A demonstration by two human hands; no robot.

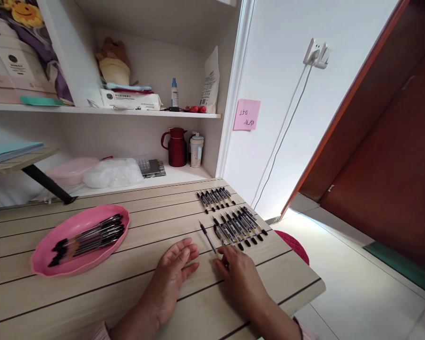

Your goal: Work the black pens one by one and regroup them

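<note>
An uncapped pen [208, 237] with a clear barrel and dark tip points away over the striped table. My right hand [239, 271] has its thumb and fingers closed at the pen's near end. A small dark piece shows under these fingers, too hidden to name. To the left, my left hand [173, 264] is empty, palm turned inward, fingers loosely curled and apart. Just beyond my right hand lies a row of pens [237, 224] with black ends, side by side. A second row of similar pens [216, 198] is farther back.
A pink dish [40, 264] on the left holds several black pens. Behind the wooden table [156, 208] are white shelves with a red jug [177, 146], a cup [197, 148] and a plastic bag [113, 172]. The table's right edge borders a red stool [293, 245].
</note>
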